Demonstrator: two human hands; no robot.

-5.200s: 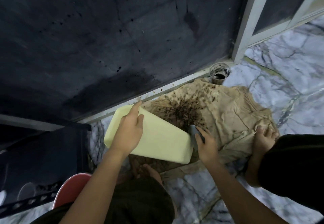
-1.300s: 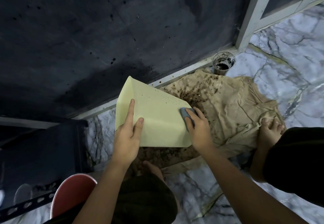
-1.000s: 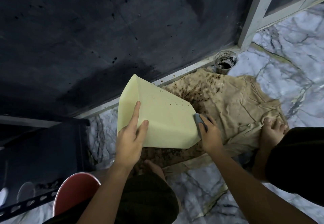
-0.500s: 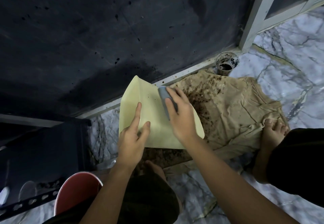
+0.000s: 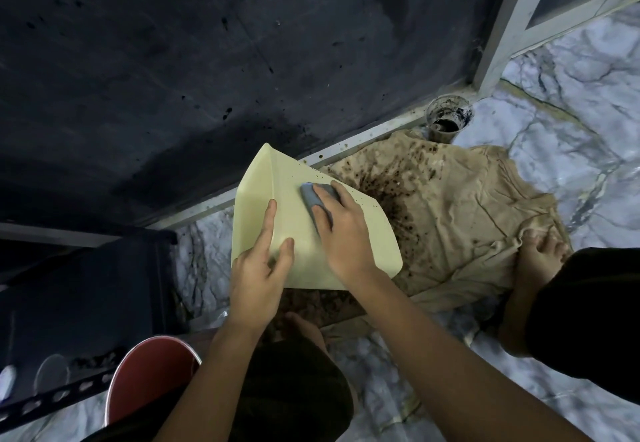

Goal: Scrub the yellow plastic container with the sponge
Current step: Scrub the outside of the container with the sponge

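Observation:
The pale yellow plastic container (image 5: 367, 233) is tilted over a stained cloth, its broad flat side facing me with small dark specks near the top edge. My left hand (image 5: 259, 268) grips its lower left corner, fingers spread on the face. My right hand (image 5: 343, 230) presses a grey-blue sponge (image 5: 313, 197) flat against the upper middle of that face. Most of the sponge is under my fingers.
A beige cloth (image 5: 467, 220) spattered with dark brown grains lies on the marble floor (image 5: 571, 102). A dirty cup (image 5: 448, 117) stands by the metal door frame (image 5: 502, 26). A dark wall is behind. A red stool (image 5: 145, 372) and a dark rack (image 5: 86, 303) are at left. A bare foot (image 5: 540, 251) rests on the cloth.
My right hand slid the sponge from the container's lower right edge up across its face to the upper middle. My left hand kept its hold on the lower left corner.

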